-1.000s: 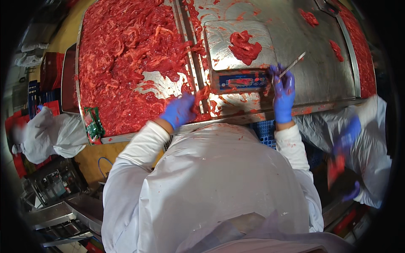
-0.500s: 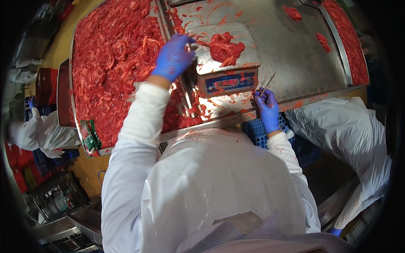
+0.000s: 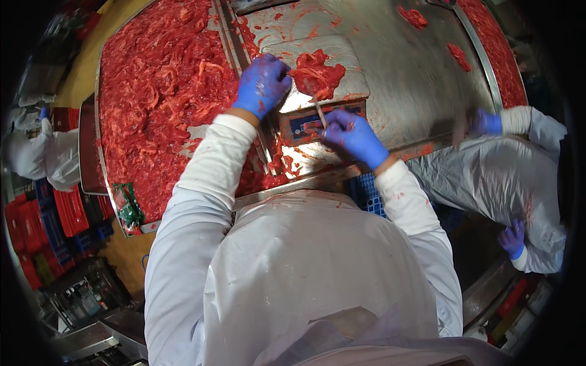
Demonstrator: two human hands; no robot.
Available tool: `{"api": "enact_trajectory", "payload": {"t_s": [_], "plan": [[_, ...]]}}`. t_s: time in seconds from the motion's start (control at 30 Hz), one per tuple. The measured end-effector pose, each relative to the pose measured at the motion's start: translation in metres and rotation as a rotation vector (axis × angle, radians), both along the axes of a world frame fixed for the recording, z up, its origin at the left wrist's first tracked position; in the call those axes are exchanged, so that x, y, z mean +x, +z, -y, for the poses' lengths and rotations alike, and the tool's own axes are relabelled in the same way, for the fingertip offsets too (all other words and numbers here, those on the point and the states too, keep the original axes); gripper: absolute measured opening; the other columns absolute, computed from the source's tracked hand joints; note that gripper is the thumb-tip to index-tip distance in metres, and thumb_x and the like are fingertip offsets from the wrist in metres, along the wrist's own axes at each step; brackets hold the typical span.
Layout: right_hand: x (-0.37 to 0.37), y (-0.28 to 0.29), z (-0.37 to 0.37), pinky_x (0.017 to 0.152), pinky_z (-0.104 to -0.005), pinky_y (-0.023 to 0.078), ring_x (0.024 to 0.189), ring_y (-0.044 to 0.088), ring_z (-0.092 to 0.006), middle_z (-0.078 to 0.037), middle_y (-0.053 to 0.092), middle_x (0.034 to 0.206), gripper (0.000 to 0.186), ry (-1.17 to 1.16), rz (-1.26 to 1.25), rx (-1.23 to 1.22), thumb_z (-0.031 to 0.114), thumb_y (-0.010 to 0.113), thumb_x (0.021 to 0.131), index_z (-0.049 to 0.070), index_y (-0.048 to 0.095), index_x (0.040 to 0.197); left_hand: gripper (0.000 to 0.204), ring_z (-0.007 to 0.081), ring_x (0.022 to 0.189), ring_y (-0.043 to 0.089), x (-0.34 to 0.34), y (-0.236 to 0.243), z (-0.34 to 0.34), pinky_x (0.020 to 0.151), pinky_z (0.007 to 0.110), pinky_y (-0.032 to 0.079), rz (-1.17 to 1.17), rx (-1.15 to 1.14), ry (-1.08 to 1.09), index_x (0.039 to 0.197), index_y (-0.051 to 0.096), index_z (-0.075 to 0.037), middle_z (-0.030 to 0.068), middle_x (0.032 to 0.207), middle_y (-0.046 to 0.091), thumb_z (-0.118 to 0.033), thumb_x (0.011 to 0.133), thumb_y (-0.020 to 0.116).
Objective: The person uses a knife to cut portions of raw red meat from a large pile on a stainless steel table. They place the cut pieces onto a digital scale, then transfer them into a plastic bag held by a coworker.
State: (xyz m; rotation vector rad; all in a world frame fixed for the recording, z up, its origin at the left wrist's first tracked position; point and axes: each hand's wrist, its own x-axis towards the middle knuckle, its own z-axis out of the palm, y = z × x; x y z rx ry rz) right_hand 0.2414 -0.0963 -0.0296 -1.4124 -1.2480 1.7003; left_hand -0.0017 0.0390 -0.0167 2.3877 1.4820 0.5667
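Note:
My left hand (image 3: 261,85), in a blue glove, is closed at the scale's left side beside a piece of red meat (image 3: 320,79), its fingers curled; what they hold, if anything, is hidden. My right hand (image 3: 354,135), also gloved, grips a slim knife (image 3: 320,112) over the front of the steel scale (image 3: 351,61), the blade angled up toward that meat. Below the plate is the scale's display panel (image 3: 299,127), partly behind the knife and fingers. A large tray edge (image 3: 102,146) bounds a mass of meat strips (image 3: 165,85) to my left.
Co-workers in white stand at the right (image 3: 476,171) and left (image 3: 43,152), the right one's blurred hand at the table edge. Small meat pieces (image 3: 412,17) lie on the steel table (image 3: 427,91); another meat tray (image 3: 503,55) is beyond. Red crates (image 3: 70,210) stand at left.
My left hand went up from the left tray to the scale's side. My right hand moved left with the knife, now over the scale. The right-hand co-worker's arm rose to the table edge.

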Motion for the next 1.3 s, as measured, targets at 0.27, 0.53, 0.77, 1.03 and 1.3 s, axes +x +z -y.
{"api": "enact_trajectory", "payload": {"t_s": [0.27,0.53,0.77,1.03,1.3], "plan": [[0.011,-0.008,0.020,0.087,-0.0317,0.057,0.090,0.068,-0.0166,-0.007,0.069,0.101,0.033,0.113,-0.490,-0.165,0.031,0.065,0.105,0.002,0.065,0.119,0.021,0.0358,0.093,0.068,-0.016,-0.006,0.056,0.082,0.045,0.055,0.165,-0.215,0.114,0.095,0.074,-0.007,0.0160,0.096,0.070,-0.027,0.089,0.069],[-0.034,-0.002,-0.015,0.080,-0.0303,0.059,0.081,0.071,-0.0181,-0.008,0.071,0.094,0.026,0.120,-0.384,-0.297,0.019,0.073,0.098,0.000,0.068,0.116,0.019,0.0384,0.087,0.067,-0.059,-0.013,0.080,0.076,0.048,0.053,-0.053,-0.228,0.031,0.091,0.069,-0.005,0.0156,0.096,0.067,-0.024,0.085,0.073],[0.059,-0.035,0.046,0.090,-0.0295,0.056,0.093,0.070,-0.0147,-0.006,0.075,0.106,0.023,0.252,-0.093,-0.133,0.007,0.079,0.088,0.003,0.071,0.109,0.046,0.0417,0.118,0.065,-0.232,-0.100,0.061,0.102,0.047,0.052,-0.158,-0.401,0.590,0.122,0.072,-0.006,0.0217,0.128,0.067,-0.025,0.081,0.076],[0.030,0.023,-0.082,0.084,-0.0290,0.054,0.084,0.061,-0.0103,0.001,0.063,0.088,0.013,0.209,0.083,0.145,0.002,0.073,0.091,0.004,0.067,0.102,0.071,0.0347,0.134,0.058,0.039,0.011,0.001,0.114,0.039,0.045,0.146,-0.332,-0.184,0.154,0.049,-0.009,0.0233,0.145,0.060,-0.017,0.088,0.071],[-0.093,0.036,-0.042,0.110,-0.0420,0.047,0.130,0.058,-0.0269,-0.014,0.065,0.132,0.070,0.431,0.059,0.538,0.019,0.087,0.082,0.007,0.055,0.143,0.079,0.0404,0.127,0.061,-0.147,-0.032,-0.056,0.110,0.046,0.049,-0.025,-0.128,0.388,0.151,0.054,-0.011,0.0287,0.141,0.059,-0.034,0.080,0.080]]}}
